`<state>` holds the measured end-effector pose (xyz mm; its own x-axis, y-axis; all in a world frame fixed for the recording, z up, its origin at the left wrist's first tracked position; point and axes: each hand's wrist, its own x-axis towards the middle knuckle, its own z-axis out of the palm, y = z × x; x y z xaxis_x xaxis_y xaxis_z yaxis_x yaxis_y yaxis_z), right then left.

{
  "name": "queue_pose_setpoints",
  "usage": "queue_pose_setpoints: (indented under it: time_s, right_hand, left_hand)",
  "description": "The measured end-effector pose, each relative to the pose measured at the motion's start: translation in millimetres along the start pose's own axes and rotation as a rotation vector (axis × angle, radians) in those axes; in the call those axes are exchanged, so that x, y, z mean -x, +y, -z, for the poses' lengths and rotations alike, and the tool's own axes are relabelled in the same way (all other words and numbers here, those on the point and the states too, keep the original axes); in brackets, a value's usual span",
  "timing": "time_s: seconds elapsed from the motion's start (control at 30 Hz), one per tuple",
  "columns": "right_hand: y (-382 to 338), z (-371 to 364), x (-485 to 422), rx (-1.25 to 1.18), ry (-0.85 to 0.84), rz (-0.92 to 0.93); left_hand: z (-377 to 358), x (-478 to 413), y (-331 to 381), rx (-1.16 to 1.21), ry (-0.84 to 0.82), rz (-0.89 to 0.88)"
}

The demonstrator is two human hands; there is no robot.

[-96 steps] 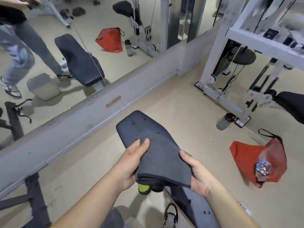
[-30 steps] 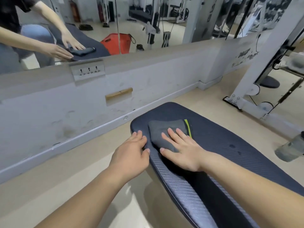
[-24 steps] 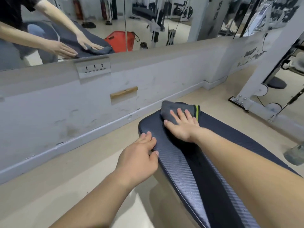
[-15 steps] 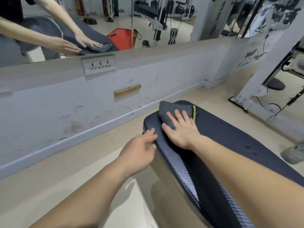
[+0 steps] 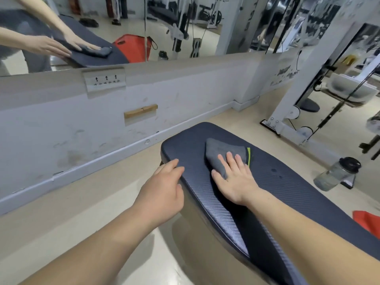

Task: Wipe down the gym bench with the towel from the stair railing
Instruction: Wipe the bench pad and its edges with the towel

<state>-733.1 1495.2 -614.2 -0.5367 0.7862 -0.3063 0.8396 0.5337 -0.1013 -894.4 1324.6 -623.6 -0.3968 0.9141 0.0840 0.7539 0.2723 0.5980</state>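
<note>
Fingers (image 5: 231,161) of right hand (image 5: 234,177) straight, slightly spread, pressed flat on the near half of the towel (image 5: 224,150); palm down, not curled round the cloth, heel of the hand on the pad itself. Towel grey, folded, bunched to a blunt point toward the upper left, lime-green strip along its right side; lying on top of the gym bench (image 5: 287,182), near the pad's rounded far end, about centre frame. Fingers (image 5: 170,164) of left hand (image 5: 162,190) relaxed, laid over the pad's left edge close to that same end, holding nothing; thumb against the side of the pad; hand just left of the right one, apart from the towel. Both forearms bare, entering from the bottom of the frame. Pad dark, woven texture, running from centre frame to the lower right corner. Beige floor (image 5: 82,202) below and around. Right of the bench, on the floor: clear bottle (image 5: 335,174) with black cap. Corner of a red bag (image 5: 368,222) at the right edge, low. White machine frame (image 5: 287,112) upper right, with cables and pulleys. Low pale wall (image 5: 61,124) across the middle left, scuffed, wooden block (image 5: 140,111) set into it, socket plate (image 5: 104,79) at its top. Mirror (image 5: 185,27) above the wall: reflection of both hands, towel and pad at upper left.
</note>
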Motion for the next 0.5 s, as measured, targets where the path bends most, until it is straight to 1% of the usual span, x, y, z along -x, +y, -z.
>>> queue_pose_setpoints:
  time_s: [0.07,0.17,0.23,0.3,0.37,0.4,0.47,0.5]
  right_hand:
    - [-8,-7,19,0.011,-0.001,0.014]
    - [-14,-17,79,0.013,-0.051,0.123]
    - [-5,-23,117,0.044,-0.087,0.191]
    - [18,-18,130,0.062,-0.147,0.203]
    - [48,-7,118,0.059,-0.179,0.126]
    - [62,-1,106,0.035,-0.182,0.048]
    - [80,4,84,-0.021,-0.134,-0.134]
    - [82,1,77,-0.023,-0.103,-0.191]
  left_hand:
    - [-3,1,5,-0.032,-0.024,-0.032]
    - [-10,0,13,-0.053,-0.022,-0.061]
    - [-16,-2,23,-0.044,-0.028,-0.083]
    - [-23,-2,36,-0.059,-0.052,-0.121]
    - [-31,2,48,-0.081,-0.085,-0.17]
    - [-34,4,54,-0.094,-0.109,-0.193]
    - [-38,9,61,-0.119,-0.155,-0.225]
    - [-40,11,62,-0.132,-0.168,-0.235]
